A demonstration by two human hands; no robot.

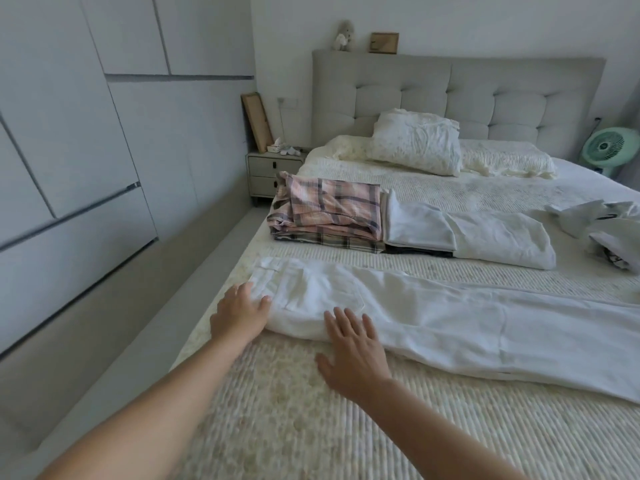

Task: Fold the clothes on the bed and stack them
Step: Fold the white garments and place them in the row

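Note:
White trousers (433, 320) lie folded lengthwise across the bed, waistband at the left, legs running off to the right. My left hand (239, 313) rests flat on the waistband end. My right hand (353, 355) lies with straight fingers on the trousers' near edge. Behind them sits a stack of folded plaid clothes (329, 213), pink on top. Beside it lies a pile of folded white clothes (464, 233) over something dark. A crumpled grey garment (602, 226) lies unfolded at the far right.
The bed's cream quilted cover (311, 410) spreads below my hands. A pillow (415, 143) and rumpled bedding lie against the grey headboard (485, 95). A nightstand (273, 171) stands at the left, wardrobe doors (69, 133) beyond the narrow aisle, a green fan (609, 147) at the right.

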